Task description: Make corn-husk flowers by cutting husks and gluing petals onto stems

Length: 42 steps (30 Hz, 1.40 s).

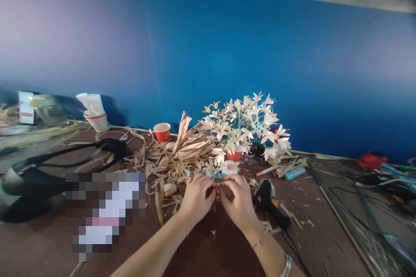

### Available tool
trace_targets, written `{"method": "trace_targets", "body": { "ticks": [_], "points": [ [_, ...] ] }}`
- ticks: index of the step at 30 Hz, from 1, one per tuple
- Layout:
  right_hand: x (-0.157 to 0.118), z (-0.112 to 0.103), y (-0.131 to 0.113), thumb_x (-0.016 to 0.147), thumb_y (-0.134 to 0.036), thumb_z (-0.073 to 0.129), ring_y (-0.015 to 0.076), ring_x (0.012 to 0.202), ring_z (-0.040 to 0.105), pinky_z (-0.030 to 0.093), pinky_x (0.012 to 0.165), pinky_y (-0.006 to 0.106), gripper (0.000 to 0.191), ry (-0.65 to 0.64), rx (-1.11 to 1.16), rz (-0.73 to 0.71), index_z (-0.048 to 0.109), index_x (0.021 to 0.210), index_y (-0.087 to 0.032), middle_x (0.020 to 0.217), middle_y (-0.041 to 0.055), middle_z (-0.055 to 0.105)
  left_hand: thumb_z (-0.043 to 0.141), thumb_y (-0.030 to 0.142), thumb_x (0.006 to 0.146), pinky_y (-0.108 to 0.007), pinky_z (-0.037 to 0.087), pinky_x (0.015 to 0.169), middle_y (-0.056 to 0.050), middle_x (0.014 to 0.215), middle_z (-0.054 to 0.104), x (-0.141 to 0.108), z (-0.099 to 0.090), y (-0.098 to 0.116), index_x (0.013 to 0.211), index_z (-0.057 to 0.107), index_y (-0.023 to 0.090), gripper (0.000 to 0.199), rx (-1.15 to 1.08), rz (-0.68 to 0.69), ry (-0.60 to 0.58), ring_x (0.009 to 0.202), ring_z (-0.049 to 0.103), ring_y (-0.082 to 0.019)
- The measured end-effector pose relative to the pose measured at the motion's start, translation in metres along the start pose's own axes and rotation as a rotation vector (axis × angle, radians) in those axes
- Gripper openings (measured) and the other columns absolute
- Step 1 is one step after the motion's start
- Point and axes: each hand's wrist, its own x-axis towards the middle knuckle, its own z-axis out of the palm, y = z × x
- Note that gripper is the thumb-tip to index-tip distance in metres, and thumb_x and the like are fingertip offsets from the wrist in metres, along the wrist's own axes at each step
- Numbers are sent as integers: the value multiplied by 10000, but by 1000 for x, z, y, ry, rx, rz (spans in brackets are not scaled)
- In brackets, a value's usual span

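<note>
My left hand and my right hand meet over the brown table, fingertips almost touching. Both are closed in a pinch; whatever sits between the fingers is too small to make out. Just beyond them is a pale roll, perhaps tape. Behind it, white flowers with pointed petals rise from a red paper cup. Dry corn husks and husk scraps lie heaped to the left of the flowers. A black glue gun rests beside my right hand, its cord running toward me.
A red paper cup and a white cup with paper in it stand at the back left. Black headgear or straps lie left. A blue tube and a marker are at right. A blue wall closes the back.
</note>
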Motion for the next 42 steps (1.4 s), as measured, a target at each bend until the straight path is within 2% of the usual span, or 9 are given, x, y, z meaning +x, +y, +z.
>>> {"method": "trace_targets", "body": {
  "ticks": [5,9,13,19,24,27,31,36,42],
  "points": [
    [-2,2,-9,755,-118,538,203,867,504,351,762,328,82,3,-69,47,558,700,-176,871,42,584,543,194,745,-319,332,704,-1,678,646,0,0,6,628,584,202,124,76,-46,25,758,553,-194],
    [1,-4,-2,779,-143,533,199,840,504,332,762,326,98,46,-150,98,584,700,-174,844,42,593,518,208,750,-324,349,727,-18,734,668,8,-20,-19,639,606,199,141,148,-231,159,789,563,-208],
    [1,-5,5,829,-180,512,190,806,520,321,721,308,159,-155,-179,63,648,754,-217,787,21,616,472,335,801,-277,377,670,-30,714,659,15,-41,-45,687,623,183,242,74,-384,315,720,564,-187],
    [-4,2,3,833,-148,493,200,841,533,323,739,316,205,-303,-262,32,675,829,-244,826,29,640,404,386,853,-245,371,611,-27,611,623,15,-45,-47,618,634,176,391,6,-351,351,663,551,-166],
    [-3,0,5,819,-94,462,210,866,535,337,732,314,266,-251,-271,31,637,959,-238,898,40,647,439,357,848,-265,398,683,-33,653,651,14,-34,-42,632,651,175,353,-41,-232,281,702,561,-171],
    [-1,-5,8,834,-104,438,210,858,550,346,737,311,253,-167,-232,36,626,968,-208,888,54,660,508,254,810,-300,405,766,-38,804,670,11,-22,-38,789,665,188,172,-36,-79,186,814,557,-190],
    [2,-13,15,841,-121,426,203,814,581,358,748,314,239,-60,-219,37,623,960,-183,849,59,678,533,157,775,-339,401,803,-47,900,665,7,-10,-30,888,661,210,179,-16,29,24,898,536,-213],
    [8,-27,24,827,-142,427,195,820,600,384,740,304,225,5,-240,33,625,927,-179,873,61,684,539,137,761,-359,379,834,-39,914,663,4,-4,-22,878,669,225,196,6,86,-119,924,513,-221],
    [8,-26,22,805,-131,452,191,819,600,384,743,300,209,-33,-213,42,626,905,-188,855,48,683,519,161,769,-355,367,836,-34,857,677,3,-3,-20,830,666,223,171,62,35,-179,902,523,-221]
  ]
}}
